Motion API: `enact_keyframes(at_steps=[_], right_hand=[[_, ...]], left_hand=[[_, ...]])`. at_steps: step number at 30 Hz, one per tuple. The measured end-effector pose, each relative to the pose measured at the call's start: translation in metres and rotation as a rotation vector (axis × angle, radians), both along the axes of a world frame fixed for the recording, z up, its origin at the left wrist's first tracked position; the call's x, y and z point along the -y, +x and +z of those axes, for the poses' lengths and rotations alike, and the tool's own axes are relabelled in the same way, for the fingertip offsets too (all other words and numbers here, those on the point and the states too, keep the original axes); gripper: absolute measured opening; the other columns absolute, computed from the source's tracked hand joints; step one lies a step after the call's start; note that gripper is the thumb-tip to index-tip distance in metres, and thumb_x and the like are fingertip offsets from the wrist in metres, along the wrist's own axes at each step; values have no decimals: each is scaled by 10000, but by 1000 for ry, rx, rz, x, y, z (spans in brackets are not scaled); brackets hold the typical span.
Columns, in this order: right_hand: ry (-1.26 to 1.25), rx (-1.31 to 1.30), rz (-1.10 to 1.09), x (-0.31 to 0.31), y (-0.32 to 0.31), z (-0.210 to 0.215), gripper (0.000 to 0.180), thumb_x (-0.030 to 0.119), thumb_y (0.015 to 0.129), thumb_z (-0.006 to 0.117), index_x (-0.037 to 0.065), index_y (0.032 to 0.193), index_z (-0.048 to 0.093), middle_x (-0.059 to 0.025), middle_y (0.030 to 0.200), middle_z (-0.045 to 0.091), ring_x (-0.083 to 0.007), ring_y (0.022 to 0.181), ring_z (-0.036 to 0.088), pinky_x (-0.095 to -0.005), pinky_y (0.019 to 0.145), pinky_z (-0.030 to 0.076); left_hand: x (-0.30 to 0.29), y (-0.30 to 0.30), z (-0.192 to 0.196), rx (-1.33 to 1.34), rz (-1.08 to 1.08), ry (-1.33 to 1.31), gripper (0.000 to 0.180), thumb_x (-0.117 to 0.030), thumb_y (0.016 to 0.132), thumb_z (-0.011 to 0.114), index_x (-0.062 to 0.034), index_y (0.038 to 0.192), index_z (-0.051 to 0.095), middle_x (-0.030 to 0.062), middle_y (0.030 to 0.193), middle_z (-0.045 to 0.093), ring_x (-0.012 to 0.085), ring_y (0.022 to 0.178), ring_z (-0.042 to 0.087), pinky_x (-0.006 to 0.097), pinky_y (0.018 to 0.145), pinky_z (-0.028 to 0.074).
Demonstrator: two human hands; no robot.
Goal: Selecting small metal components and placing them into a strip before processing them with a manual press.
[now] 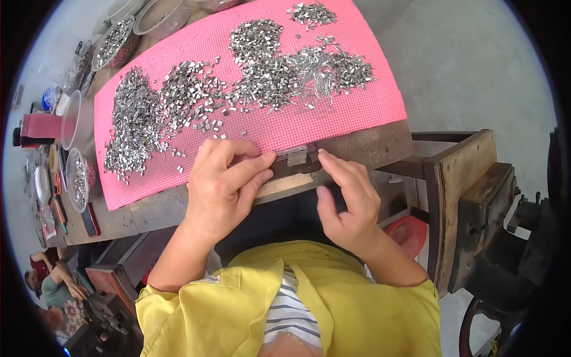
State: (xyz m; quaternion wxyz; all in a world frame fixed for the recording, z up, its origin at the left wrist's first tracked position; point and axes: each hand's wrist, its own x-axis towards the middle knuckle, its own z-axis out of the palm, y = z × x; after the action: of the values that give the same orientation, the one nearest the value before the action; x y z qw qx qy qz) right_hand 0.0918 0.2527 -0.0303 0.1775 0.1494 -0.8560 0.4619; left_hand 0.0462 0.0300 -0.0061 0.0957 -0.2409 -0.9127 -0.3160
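A worn wooden workbench [148, 209] runs across the middle, its edge scuffed and dark. Beyond it lies a pale grey concrete floor [464, 65], evenly lit by soft daylight. To the right stands a heavy wooden frame [461, 178] with dark, greasy iron machinery [505, 238] fixed beside it, and a red plastic basin [409, 233] sits low between bench and frame. More low wooden furniture [113, 276] shows at lower left
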Motion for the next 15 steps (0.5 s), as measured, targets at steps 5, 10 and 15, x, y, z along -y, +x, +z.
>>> enact_keyframes(at_steps=[5,10,15], right_hand=[[-140,-22,22,-6,0,-12,420,-129,734,672,9,1130,705,-182,1154,744,-334,957,720,-389,847,558],[-225,-35,47,-10,10,-21,235,-150,740,646,15,905,668,-166,1099,750,-318,902,718,-371,794,568],[-166,-1,-6,-11,-9,-9,226,-109,777,670,39,946,682,-144,1048,748,-331,902,706,-377,785,558]], left_hand=[[-1,10,0,-93,-12,-67,345,-116,753,852,-136,1094,803,24,988,692,243,850,616,357,723,480],[-6,25,-8,-137,-21,-26,430,-110,729,845,-138,1153,782,9,967,685,227,810,620,354,693,466],[-12,13,-12,-210,54,-70,430,-103,722,847,-146,1145,782,12,961,693,229,784,620,349,685,465]])
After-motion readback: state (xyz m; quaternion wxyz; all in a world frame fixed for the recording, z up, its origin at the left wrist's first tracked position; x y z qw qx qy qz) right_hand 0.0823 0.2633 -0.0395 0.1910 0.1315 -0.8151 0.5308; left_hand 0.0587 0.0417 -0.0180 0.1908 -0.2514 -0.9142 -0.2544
